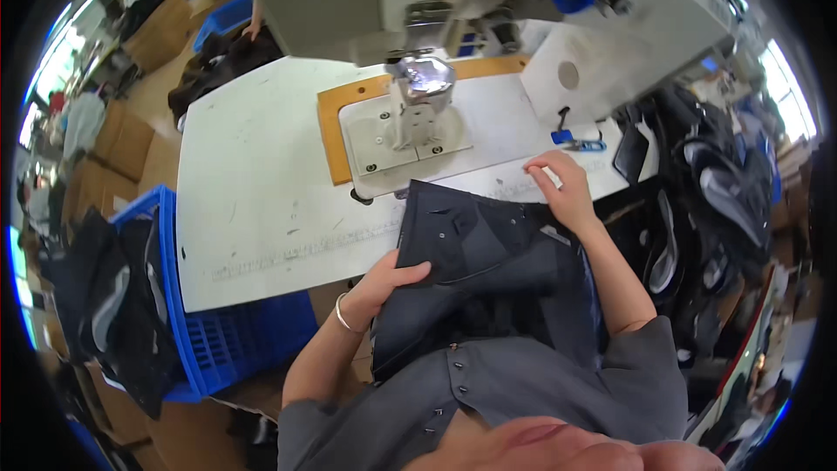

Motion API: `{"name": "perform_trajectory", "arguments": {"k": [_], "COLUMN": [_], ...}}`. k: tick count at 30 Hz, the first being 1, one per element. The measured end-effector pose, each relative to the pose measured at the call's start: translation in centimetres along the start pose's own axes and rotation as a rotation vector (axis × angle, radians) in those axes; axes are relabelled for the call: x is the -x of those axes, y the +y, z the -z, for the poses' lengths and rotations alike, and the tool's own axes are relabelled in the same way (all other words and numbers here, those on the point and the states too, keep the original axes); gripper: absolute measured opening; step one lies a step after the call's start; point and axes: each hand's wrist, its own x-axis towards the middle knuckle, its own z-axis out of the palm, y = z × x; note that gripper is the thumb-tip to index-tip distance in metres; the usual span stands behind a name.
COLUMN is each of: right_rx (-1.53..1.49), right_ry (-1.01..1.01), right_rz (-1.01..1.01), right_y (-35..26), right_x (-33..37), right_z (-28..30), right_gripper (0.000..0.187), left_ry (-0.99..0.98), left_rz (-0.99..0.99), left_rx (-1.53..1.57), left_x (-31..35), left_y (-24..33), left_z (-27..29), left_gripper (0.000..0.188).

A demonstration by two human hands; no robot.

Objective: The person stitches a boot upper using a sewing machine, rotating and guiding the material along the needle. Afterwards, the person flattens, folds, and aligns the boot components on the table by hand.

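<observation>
A dark garment piece (pixel 475 253) with small metal studs hangs over the near edge of the white sewing table (pixel 261 201) and down onto my lap. My left hand (pixel 381 283) grips its left side, thumb on top and the other fingers hidden beneath. Just past the garment's upper right corner, my right hand (pixel 567 192) is raised with thumb and forefinger tips brought together. Whether anything is pinched there is too small to see. Beyond the cloth stands the sewing machine's presser area (pixel 418 118), apart from the garment.
Blue-handled thread snips (pixel 586 146) lie on the table near the machine's base. At my left is a blue plastic crate (pixel 218 340) with dark garments (pixel 122 296) over its side. More dark garments (pixel 724 183) are heaped at my right. Another person's hand (pixel 255 26) shows at the far left.
</observation>
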Motion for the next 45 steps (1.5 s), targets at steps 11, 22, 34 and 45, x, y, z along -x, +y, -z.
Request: {"name": "perform_trajectory", "arguments": {"k": [11,22,34,45], "right_rx": [0.791,0.808,-0.328,-0.522], "right_ry": [0.011,0.343,0.934,0.763], "right_rz": [-0.222,-0.26,-0.118,-0.425], "right_y": [13.2,12.8,17.6,18.4], "right_x": [3.9,2.5,-9.2,-14.4], "right_z": [3.3,4.2,32.1,38.7], "right_gripper": [0.04,0.028,0.045,0.037], "left_ry": [-0.03,0.055,0.044,0.035], "left_rz": [-0.12,-0.03,-0.092,-0.055], "left_rx": [-0.054,-0.11,-0.065,0.202], "left_x": [-1.6,-4.9,-5.9,-5.9], "left_y": [0.7,1.3,0.9,0.5], "left_z": [-1.7,-3.0,-1.1,-0.7], "left_gripper": [0.047,0.043,0.043,0.049]}}
